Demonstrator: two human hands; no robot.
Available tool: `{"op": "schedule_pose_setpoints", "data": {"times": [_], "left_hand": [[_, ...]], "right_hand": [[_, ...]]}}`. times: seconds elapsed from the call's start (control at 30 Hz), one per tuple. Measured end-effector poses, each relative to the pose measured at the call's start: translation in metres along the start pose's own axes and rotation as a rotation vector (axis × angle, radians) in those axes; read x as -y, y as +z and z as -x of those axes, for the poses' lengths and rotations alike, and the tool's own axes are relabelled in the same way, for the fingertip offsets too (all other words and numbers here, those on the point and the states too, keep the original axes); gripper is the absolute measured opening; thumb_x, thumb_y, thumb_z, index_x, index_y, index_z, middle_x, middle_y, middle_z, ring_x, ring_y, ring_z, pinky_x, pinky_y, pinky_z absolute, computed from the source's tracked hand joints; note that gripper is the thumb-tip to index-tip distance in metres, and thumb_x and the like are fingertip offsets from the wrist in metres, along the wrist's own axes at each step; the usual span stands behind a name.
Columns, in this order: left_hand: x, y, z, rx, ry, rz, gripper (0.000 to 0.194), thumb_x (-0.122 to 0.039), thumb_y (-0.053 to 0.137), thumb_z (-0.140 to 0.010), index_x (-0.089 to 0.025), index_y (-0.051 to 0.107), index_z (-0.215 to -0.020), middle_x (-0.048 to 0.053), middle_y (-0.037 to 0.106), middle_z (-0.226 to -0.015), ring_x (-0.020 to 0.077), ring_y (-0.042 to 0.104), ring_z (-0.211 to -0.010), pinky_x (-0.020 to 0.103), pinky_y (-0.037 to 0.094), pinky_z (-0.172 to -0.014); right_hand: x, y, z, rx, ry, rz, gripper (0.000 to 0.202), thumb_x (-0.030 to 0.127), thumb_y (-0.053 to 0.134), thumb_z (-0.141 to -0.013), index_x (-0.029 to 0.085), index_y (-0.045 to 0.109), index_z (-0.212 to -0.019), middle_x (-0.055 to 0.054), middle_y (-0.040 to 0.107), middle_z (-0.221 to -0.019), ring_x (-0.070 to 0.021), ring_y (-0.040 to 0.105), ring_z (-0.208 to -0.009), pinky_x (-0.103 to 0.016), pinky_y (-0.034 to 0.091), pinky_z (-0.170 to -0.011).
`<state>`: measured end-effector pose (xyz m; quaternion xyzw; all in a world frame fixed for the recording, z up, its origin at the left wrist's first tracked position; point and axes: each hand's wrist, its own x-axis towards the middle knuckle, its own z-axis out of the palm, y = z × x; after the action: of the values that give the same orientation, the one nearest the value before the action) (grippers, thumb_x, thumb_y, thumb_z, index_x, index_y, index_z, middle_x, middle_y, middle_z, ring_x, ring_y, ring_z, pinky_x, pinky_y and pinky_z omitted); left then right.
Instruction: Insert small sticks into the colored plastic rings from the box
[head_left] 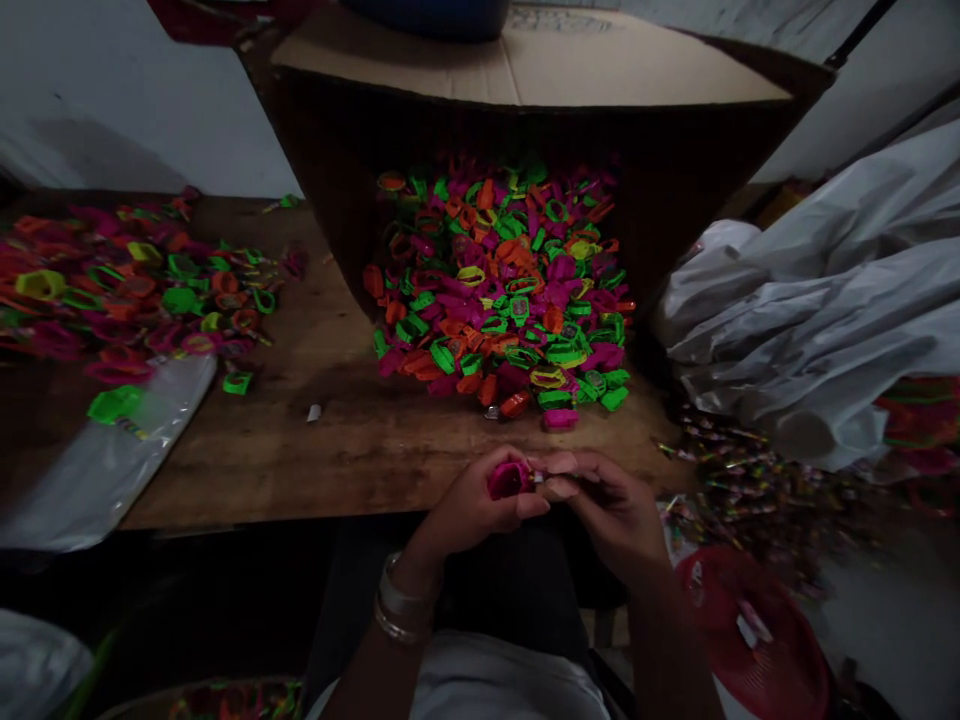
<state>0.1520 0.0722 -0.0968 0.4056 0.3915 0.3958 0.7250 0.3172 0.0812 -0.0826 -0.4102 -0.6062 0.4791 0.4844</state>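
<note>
My left hand is closed round a pink plastic toy watch, its hollow side facing up, just past the table's front edge. Fingertips of my right hand pinch together against the watch's right end, where a small whitish wrapper piece shows between the two hands. What else the right fingers hold is hidden. Ahead, a heap of pink, green, orange and yellow toy watches spills from a cardboard box lying on its side.
More watches with small wrapped pieces attached lie at left, by a clear plastic bag. On the right are a white plastic sack, a pile of shiny wrapped strips and a red basket. The wooden table ends before my lap.
</note>
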Motion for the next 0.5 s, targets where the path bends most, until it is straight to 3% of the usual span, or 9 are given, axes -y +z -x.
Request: {"op": "schedule_pose_setpoints", "data": {"times": [0.27, 0.4, 0.5], "left_hand": [[-0.004, -0.002, -0.001, -0.061, 0.077, -0.155, 0.026, -0.027, 0.076, -0.066, -0.015, 0.058, -0.081, -0.002, 0.055, -0.074, 0.0092, 0.047, -0.067, 0.019, 0.036, -0.059], [0.008, 0.0, -0.004, -0.084, 0.099, -0.125, 0.033, -0.045, 0.068, -0.075, -0.015, 0.057, -0.083, -0.005, 0.05, -0.063, 0.0071, 0.043, -0.053, 0.018, 0.033, -0.049], [0.016, 0.004, -0.01, -0.098, 0.081, 0.017, 0.034, -0.047, 0.07, -0.075, -0.015, 0.056, -0.08, -0.006, 0.048, -0.056, 0.0051, 0.039, -0.045, 0.017, 0.03, -0.044]], "right_hand": [[-0.005, -0.002, 0.001, 0.064, -0.066, 0.061, 0.005, 0.023, 0.068, -0.084, 0.025, 0.071, -0.087, -0.001, 0.071, -0.085, -0.0154, 0.068, -0.081, -0.025, 0.055, -0.073], [-0.003, -0.001, 0.001, 0.112, -0.119, 0.272, 0.016, 0.016, 0.062, -0.086, 0.027, 0.071, -0.094, -0.001, 0.07, -0.089, -0.0162, 0.067, -0.084, -0.027, 0.053, -0.077], [-0.003, 0.002, 0.0, 0.124, -0.18, 0.376, 0.023, 0.015, 0.055, -0.089, 0.028, 0.068, -0.103, -0.003, 0.069, -0.095, -0.0183, 0.065, -0.092, -0.03, 0.053, -0.082]]}}
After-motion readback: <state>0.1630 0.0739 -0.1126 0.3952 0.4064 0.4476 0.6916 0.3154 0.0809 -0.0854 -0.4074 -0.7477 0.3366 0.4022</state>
